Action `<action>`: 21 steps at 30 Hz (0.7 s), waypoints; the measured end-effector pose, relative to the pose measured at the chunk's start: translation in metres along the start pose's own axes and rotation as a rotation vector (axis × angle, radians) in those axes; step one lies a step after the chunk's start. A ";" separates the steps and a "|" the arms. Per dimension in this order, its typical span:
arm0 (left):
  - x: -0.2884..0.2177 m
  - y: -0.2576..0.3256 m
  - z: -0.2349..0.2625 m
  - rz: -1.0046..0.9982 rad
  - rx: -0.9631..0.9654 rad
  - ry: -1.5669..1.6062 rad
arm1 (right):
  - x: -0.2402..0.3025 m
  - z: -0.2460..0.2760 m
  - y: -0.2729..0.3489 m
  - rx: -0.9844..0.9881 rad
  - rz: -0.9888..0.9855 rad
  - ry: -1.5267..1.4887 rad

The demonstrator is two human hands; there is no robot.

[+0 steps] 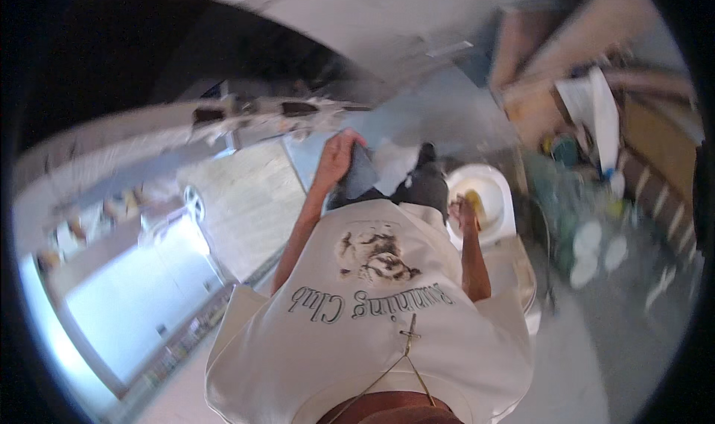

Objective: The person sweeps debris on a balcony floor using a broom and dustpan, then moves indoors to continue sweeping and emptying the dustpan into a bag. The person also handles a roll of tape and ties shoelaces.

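Note:
My left hand (339,154) is in front of my body, its fingers bent over the edge of a flat grey-blue piece (360,172), perhaps cloth or card. My right hand (463,214) is at the near left rim of a white oval bowl (507,214) that looks like a toilet. Its fingers are curled together beside something yellow (474,199) inside the bowl. Whether they grip it is too blurred to tell.
On the right stand cardboard boxes (659,137), a long white object (605,118) and a heap of greenish clear plastic (558,200). A pale board-like surface (242,200) and a bright glossy panel (138,297) lie to the left. Cluttered shelving (253,118) runs along the far left.

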State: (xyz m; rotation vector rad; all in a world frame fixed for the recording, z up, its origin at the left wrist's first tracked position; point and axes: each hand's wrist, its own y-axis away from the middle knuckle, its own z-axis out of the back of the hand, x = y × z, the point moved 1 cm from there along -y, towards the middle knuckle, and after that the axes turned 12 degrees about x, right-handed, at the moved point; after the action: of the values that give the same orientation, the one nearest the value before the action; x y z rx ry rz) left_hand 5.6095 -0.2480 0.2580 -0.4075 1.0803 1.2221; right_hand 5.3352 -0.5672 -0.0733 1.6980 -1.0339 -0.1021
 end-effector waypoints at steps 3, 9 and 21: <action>0.009 0.025 0.013 0.154 -0.099 0.142 | -0.035 0.016 -0.036 0.271 -0.203 0.121; 0.038 0.096 0.027 0.387 -0.266 0.160 | 0.012 0.035 -0.095 0.255 -0.096 0.023; 0.111 0.160 0.054 0.390 -0.365 0.370 | 0.110 -0.088 -0.118 0.311 0.242 0.207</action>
State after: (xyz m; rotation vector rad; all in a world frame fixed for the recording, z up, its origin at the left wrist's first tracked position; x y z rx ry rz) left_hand 5.4849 -0.0908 0.2357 -0.7501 1.2910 1.7485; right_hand 5.5180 -0.5724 -0.0889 1.7980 -1.1310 0.4024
